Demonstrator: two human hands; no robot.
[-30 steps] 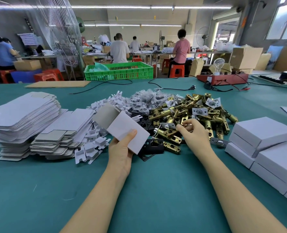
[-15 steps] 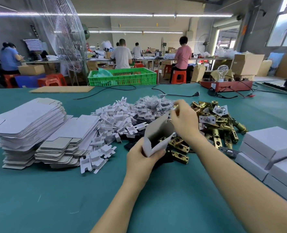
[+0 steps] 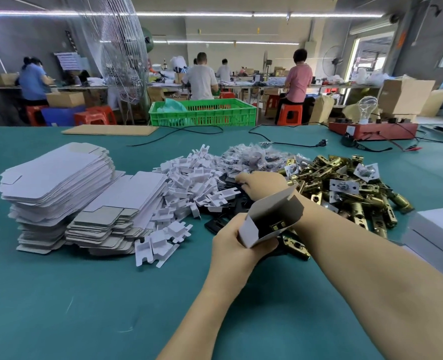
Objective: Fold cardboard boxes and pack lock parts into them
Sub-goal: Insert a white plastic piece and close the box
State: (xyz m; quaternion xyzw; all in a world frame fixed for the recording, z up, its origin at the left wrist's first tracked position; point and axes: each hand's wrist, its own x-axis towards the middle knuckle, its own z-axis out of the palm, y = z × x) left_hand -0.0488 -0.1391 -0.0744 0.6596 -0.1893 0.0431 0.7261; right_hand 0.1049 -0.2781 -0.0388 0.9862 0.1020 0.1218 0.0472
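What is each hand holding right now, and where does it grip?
The left hand grips the open white box by its lower left end. The right hand reaches into the black plates; any hold is hidden.

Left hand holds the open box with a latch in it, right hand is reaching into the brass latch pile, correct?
Not quite. In the head view the right hand reaches over the black plates, not the brass latch pile. The left hand does hold the open box with a latch in it.
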